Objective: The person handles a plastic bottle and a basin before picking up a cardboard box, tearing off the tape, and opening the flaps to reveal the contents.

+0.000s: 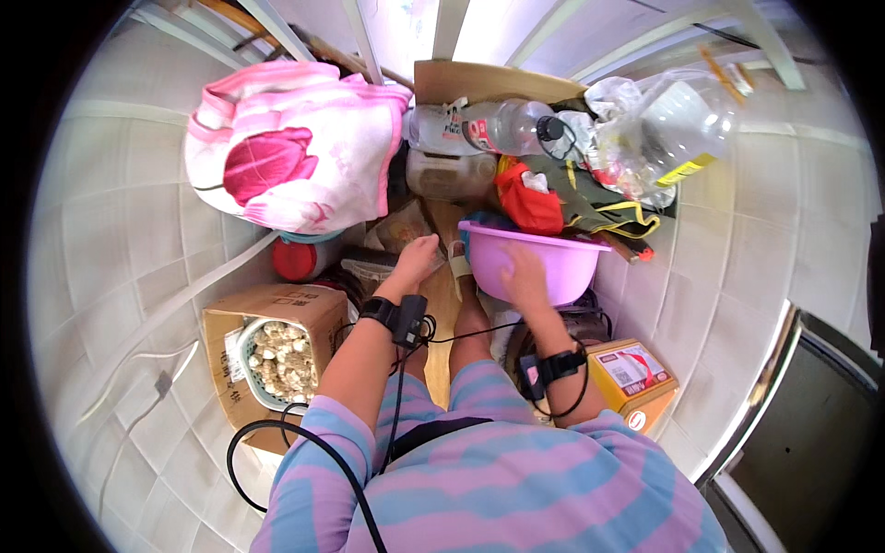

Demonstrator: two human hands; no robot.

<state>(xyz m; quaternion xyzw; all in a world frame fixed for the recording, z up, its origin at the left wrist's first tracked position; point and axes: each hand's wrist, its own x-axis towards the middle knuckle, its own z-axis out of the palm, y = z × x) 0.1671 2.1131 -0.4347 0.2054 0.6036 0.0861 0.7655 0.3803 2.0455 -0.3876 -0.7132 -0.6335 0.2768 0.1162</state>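
Note:
My left hand [417, 258] is held out over the floor, its fingers curled in; whether anything is inside them is hidden. My right hand [521, 271] is blurred and lies in front of the near side of a purple plastic basin [563, 266]; I cannot tell if it touches the basin. The basin stands tilted towards me. A red cloth bag [529, 202] and a dark green fabric item with yellow trim [598, 200] lie just behind the basin's rim. Black straps with small devices and cables are on both forearms.
At left, a cardboard box [290, 297] holds a basket of pale bulb-like pieces [283, 359]. Above it hangs a pink and white floral cloth [346, 152]. Plastic bottles [511, 124] lie at the back. A yellow-orange carton [632, 380] stands at right beside the tiled wall [750, 207].

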